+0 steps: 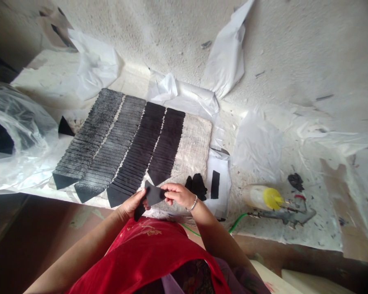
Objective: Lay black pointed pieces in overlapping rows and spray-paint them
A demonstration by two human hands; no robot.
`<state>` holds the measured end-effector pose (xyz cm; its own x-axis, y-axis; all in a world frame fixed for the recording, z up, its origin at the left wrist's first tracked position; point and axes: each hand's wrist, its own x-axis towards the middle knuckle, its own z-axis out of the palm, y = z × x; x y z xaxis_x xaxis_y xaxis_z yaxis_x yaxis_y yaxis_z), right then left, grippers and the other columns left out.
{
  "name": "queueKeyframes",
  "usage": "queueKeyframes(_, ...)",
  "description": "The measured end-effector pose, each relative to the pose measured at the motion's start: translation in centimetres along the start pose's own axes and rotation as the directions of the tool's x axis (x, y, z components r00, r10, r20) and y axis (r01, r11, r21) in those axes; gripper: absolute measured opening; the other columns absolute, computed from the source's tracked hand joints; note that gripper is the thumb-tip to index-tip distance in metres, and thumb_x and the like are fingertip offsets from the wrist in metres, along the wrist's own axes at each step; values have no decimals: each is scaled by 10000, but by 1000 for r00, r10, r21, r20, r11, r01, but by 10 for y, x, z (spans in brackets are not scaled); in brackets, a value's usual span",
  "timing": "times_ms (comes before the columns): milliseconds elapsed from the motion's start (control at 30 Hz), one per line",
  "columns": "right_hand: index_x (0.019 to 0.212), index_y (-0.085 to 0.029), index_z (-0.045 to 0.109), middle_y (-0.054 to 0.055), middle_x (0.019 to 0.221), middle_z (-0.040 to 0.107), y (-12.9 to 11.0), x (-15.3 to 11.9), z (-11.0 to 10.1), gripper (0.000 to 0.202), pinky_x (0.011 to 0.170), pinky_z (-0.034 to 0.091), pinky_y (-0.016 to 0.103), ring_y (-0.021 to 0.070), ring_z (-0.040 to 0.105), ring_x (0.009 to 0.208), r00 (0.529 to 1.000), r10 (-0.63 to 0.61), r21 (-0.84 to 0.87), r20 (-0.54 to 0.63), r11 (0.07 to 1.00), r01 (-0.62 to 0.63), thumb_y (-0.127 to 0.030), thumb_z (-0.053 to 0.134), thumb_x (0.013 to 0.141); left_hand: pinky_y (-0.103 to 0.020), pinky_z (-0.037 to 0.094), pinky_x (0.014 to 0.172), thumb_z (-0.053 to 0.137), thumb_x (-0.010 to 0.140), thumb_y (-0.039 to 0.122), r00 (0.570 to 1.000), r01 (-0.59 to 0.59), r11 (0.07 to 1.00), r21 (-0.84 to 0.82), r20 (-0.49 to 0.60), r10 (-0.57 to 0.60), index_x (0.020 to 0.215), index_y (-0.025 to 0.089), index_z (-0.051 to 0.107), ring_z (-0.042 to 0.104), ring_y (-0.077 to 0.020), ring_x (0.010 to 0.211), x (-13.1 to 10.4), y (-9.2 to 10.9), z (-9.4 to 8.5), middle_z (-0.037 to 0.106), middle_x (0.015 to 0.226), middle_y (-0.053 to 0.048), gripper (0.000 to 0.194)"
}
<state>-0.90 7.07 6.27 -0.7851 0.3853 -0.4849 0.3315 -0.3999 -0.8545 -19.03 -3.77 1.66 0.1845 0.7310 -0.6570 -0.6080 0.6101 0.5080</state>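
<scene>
My left hand [134,205] is closed around a small bunch of black fabric-like pieces [139,212]. A single dark flat piece [154,194] with pointed corners stretches between my two hands. The fingertips of my right hand [180,194] pinch its right end. Just beyond my hands, several slanted rows of overlapping black pieces [144,149] lie on a pale cloth-covered board [194,136]. The two left rows look speckled grey, and the two right rows plain black. More loose black pieces [198,185] lie beside my right wrist.
On the right of the table rests a spray gun [290,216] with a yellow-lidded cup [271,198] and a green hose [237,222]. A black strip [215,184] lies on white paper. A clear plastic bag [27,122] stands at left. Plastic sheets [257,143] line the rough wall.
</scene>
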Motion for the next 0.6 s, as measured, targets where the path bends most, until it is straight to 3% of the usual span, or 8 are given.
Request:
queueKeyframes(67, 959, -144, 600, -42, 602, 542, 2, 5, -3, 220, 458, 390, 164, 54, 480, 451, 997, 55, -24, -53, 998, -56, -145, 463, 786, -224, 360, 450, 656, 627, 600, 999, -39, 999, -28, 1, 39, 582, 180, 469, 358, -66, 433, 3, 1, 1, 347, 473, 61, 462)
queueKeyframes(133, 889, -148, 600, -47, 584, 537, 8, 11, -6, 186, 434, 365, 152, 45, 461, 432, 989, 116, -73, -96, 990, -123, -114, 450, 784, -213, 329, 440, 687, 629, 522, 994, -81, 996, 37, -70, 84, 546, 186, 419, 341, -59, 424, 8, 6, 0, 352, 471, 64, 438)
queueKeyframes(233, 790, -158, 572, -43, 606, 561, 20, 23, -10, 119, 420, 360, 151, 44, 468, 423, 979, 131, -148, -155, 977, -154, -128, 457, 800, -215, 267, 414, 673, 646, 461, 950, -65, 940, 334, -268, 161, 556, 186, 476, 322, -64, 389, 16, 17, -2, 354, 431, 70, 350)
queueKeyframes(300, 729, -161, 548, -37, 614, 577, 28, 32, -13, 116, 413, 358, 152, 45, 480, 414, 963, 119, -209, -243, 963, -172, -176, 476, 820, -226, 262, 421, 626, 673, 465, 893, -10, 831, 556, -369, 258, 599, 178, 555, 341, -80, 386, 23, 23, -4, 361, 413, 67, 304)
queueKeyframes(400, 657, -165, 524, -32, 581, 585, 38, 45, -16, 201, 410, 356, 153, 53, 504, 401, 924, 120, -309, -364, 920, -242, -252, 500, 837, -233, 286, 463, 543, 729, 449, 829, 81, 600, 796, -388, 403, 604, 169, 588, 403, -103, 427, 33, 28, -6, 384, 419, 51, 310)
queueKeyframes(500, 626, -171, 521, -29, 546, 586, 43, 54, -19, 251, 420, 360, 156, 62, 527, 398, 894, 128, -379, -428, 873, -307, -292, 500, 845, -235, 303, 497, 481, 775, 439, 823, 179, 388, 904, -354, 445, 562, 172, 567, 465, -122, 477, 40, 32, -6, 452, 444, 19, 352)
queueKeyframes(600, 613, -175, 533, -22, 527, 595, 45, 61, -22, 283, 440, 366, 169, 74, 541, 400, 872, 134, -422, -472, 833, -357, -327, 496, 849, -240, 325, 524, 459, 797, 446, 831, 246, 254, 936, -338, 443, 575, 176, 586, 516, -138, 512, 45, 36, -3, 543, 500, -19, 372)
